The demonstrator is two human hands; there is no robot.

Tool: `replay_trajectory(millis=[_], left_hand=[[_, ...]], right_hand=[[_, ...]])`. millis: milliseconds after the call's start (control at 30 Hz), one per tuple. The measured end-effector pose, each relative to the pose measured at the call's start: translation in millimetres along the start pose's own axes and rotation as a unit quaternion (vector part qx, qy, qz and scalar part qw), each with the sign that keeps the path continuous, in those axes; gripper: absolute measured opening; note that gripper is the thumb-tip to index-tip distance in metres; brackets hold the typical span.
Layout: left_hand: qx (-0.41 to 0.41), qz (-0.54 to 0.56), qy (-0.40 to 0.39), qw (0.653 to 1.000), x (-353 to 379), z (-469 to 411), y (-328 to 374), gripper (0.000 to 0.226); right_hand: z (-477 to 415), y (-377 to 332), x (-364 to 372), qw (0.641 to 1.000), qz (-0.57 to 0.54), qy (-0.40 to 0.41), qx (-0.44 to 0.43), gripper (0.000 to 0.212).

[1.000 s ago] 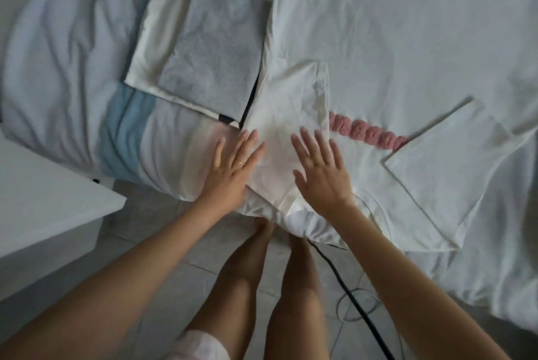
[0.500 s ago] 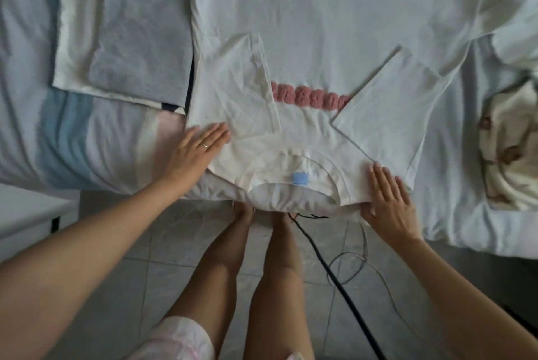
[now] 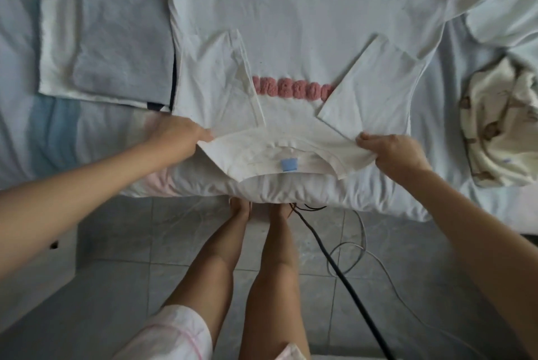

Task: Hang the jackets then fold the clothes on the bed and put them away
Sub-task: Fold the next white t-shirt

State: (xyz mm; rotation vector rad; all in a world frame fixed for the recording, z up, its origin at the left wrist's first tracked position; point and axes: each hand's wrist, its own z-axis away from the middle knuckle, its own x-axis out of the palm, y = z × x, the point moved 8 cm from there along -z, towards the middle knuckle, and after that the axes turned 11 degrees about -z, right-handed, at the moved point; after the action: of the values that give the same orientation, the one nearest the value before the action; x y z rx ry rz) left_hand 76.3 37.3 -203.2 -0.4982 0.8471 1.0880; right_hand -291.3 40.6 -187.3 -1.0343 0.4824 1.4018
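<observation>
A white T-shirt point(image 3: 305, 24) with pink fuzzy lettering point(image 3: 292, 89) lies flat on the bed, collar toward me, both sleeves folded inward over its front. A blue label point(image 3: 289, 164) shows inside the collar. My left hand point(image 3: 177, 134) grips the shirt's left shoulder corner. On the other side my right hand point(image 3: 391, 150) pinches the right shoulder corner. The collar edge is lifted slightly off the bed between them.
A folded stack with a grey garment point(image 3: 122, 45) on top lies to the left on the bed. A crumpled cream patterned garment point(image 3: 500, 123) sits at the right. Black and white cables point(image 3: 343, 260) trail over the tiled floor by my legs.
Both hands went from lying flat on the shirt to gripping its shoulder corners. The collar edge has risen off the bed.
</observation>
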Motion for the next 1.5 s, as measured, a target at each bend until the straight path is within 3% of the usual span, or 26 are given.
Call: replay_trajectory(millis=[67,200,300,400,500,600,667,733,833,867,967,1033,1100,1167,1333,1400,1500], left_hand=[[-0.024,-0.014,-0.107,0.994,-15.2,-7.5,-1.3,0.054],[0.049,0.035,-0.224,0.973,-35.7,-13.9,18.3,0.036],[0.097,0.086,-0.351,0.927,-22.0,6.3,45.1,0.036],[0.138,0.048,-0.446,0.883,15.4,33.4,66.5,0.032],[0.138,0.078,-0.492,0.856,51.8,56.6,78.4,0.028],[0.112,0.195,-0.477,0.850,57.6,64.7,75.8,0.017],[0.072,0.279,-0.431,0.855,44.8,54.0,58.0,0.011],[0.009,0.350,-0.339,0.873,20.5,32.4,21.2,0.016],[-0.097,0.480,-0.180,0.853,-29.4,-11.3,-40.4,0.056],[-0.125,0.518,-0.134,0.836,-48.4,-25.2,-55.7,0.060],[-0.154,0.540,-0.008,0.827,-109.2,-75.3,-85.2,0.030],[-0.171,0.502,0.077,0.844,-152.6,-115.1,-105.7,0.009],[-0.188,0.475,0.150,0.847,-174.7,-152.1,-127.1,0.010],[-0.211,0.424,0.195,0.859,-179.3,-176.7,-139.3,0.018],[-0.274,0.419,0.243,0.831,-144.3,-205.7,-141.5,0.037],[-0.275,0.388,0.264,0.839,-141.5,-208.5,-142.5,0.031],[-0.272,0.404,0.299,0.821,-150.8,-212.8,-154.1,0.015]], right_hand=[[-10.0,4.4,-12.6,0.992,0.030,-0.098,0.069,0.047],[-10.4,4.2,-30.0,0.963,0.052,-0.239,0.116,0.040],[15.3,1.7,-12.6,0.903,0.065,-0.399,0.143,0.040],[43.0,3.3,13.5,0.836,0.088,-0.516,0.161,0.045],[67.7,8.3,41.4,0.792,0.091,-0.576,0.183,0.051],[74.1,16.1,52.8,0.788,0.050,-0.575,0.215,0.052],[64.1,21.4,42.7,0.809,-0.011,-0.539,0.233,0.041],[45.6,36.4,23.4,0.831,-0.113,-0.467,0.279,0.028],[4.9,76.0,-32.3,0.867,-0.259,-0.264,0.334,0.028],[-5.3,87.7,-51.3,0.860,-0.316,-0.196,0.349,0.039],[-44.3,108.6,-108.4,0.827,-0.446,-0.028,0.343,0.054],[-83.6,120.1,-150.8,0.836,-0.432,0.084,0.328,0.046],[-123.5,129.4,-176.1,0.831,-0.425,0.182,0.310,0.026],[-150.5,132.7,-189.2,0.825,-0.409,0.259,0.289,0.026],[-195.0,139.3,-157.0,0.820,-0.397,0.288,0.295,0.035],[-197.3,141.7,-154.0,0.815,-0.376,0.319,0.305,0.027],[-193.1,152.5,-163.1,0.782,-0.368,0.380,0.331,0.027]])
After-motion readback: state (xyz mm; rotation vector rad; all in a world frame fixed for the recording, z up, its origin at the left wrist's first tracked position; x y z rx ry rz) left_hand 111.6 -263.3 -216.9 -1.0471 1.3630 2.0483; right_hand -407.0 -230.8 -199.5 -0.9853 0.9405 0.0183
